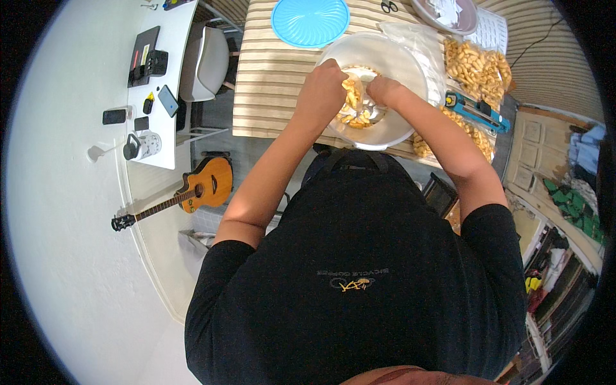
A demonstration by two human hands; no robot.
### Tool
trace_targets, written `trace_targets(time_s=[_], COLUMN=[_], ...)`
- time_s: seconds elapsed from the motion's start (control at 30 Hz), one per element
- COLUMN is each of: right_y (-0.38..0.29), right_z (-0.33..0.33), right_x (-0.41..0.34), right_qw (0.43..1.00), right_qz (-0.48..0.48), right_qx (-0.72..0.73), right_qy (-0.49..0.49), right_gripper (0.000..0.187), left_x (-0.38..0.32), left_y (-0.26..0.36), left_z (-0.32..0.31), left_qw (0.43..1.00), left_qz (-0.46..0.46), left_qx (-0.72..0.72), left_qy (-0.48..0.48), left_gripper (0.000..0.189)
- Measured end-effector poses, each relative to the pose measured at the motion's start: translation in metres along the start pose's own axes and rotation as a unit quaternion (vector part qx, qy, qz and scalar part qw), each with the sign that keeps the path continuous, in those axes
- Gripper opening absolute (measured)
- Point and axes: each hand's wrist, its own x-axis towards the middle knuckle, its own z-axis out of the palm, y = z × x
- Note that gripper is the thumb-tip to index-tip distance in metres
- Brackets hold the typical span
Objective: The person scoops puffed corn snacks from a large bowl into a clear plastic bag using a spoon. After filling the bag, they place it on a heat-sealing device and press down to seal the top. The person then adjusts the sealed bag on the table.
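Observation:
A large translucent plastic tub (404, 57) stands at the table's near edge, with curled yellow snacks (358, 121) on its bottom. My left hand (326, 89) is over the tub's left side, gripping the top of a small clear plastic bag (354, 94) that has snacks in it. Inside the tub, my right hand (385, 91) is closed around what looks like the handle of a metal spoon (369, 108). The spoon's lower end is beside the bag, among the snacks. Fingers of both hands are partly hidden.
Right of the tub lie large snack bags (476, 67) and a blue hand-held sealer (476, 111). Beyond are a blue lid (310, 21), scissors (389, 6) and a bowl (469, 21) with white scraps. A striped cloth (269, 86) covers the table. A guitar (207, 185) leans at left.

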Motion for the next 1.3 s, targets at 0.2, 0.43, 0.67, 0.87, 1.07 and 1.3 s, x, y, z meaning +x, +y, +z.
trace_targets(time_s=[0.2,0.43,0.67,0.87,1.07,1.3], right_y=[-0.003,0.007,-0.001,-0.008,-0.010,-0.013], right_z=[-0.039,-0.107,-0.142,-0.120,-0.144,-0.118], right_x=[-0.034,-0.123,-0.170,-0.163,-0.188,-0.144], right_qw=[0.999,0.991,0.985,0.963,0.963,0.996], right_qz=[-0.004,-0.012,0.023,-0.021,0.028,0.081], right_qx=[-0.012,0.122,0.132,0.058,0.033,0.018], right_qy=[-0.050,0.044,0.110,0.264,0.267,0.034], right_gripper=[0.026,0.024,0.037,0.038,0.035,0.027], left_x=[0.002,0.002,0.005,0.005,0.004,0.005], left_y=[0.003,0.001,0.003,0.005,0.008,0.007], left_z=[0.000,0.009,0.014,0.010,0.002,0.000], left_qw=[1.000,1.000,1.000,1.000,0.999,0.999], left_qz=[-0.010,-0.010,0.001,0.007,-0.030,-0.028], left_qx=[0.004,0.004,-0.004,-0.013,0.019,0.027], left_qy=[-0.015,-0.014,-0.024,-0.025,-0.016,-0.010], left_gripper=[0.029,0.023,0.016,0.015,0.018,0.020])
